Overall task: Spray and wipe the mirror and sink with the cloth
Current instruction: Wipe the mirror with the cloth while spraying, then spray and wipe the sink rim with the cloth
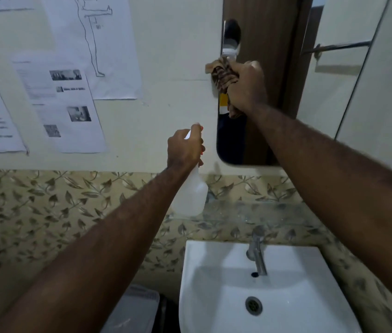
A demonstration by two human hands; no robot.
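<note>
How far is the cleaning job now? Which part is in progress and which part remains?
Done: cannot tell; no spray marks show on the glass. In hand: the right hand presses the cloth at the mirror's left edge, while the left hand holds the spray bottle. Left: the sink below looks untouched.

Pale wall (170,44), papers (65,102), leaf-patterned tiles (33,200)

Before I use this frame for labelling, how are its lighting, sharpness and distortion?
Head view: dim, flat light with a greenish cast, no harsh glare on the mirror; wide-angle bending curves the mirror's edges; wall papers are too soft to read; the spray bottle is pale with soft edges; the sink, cloth, right hand and left hand are reasonably clear.
</note>
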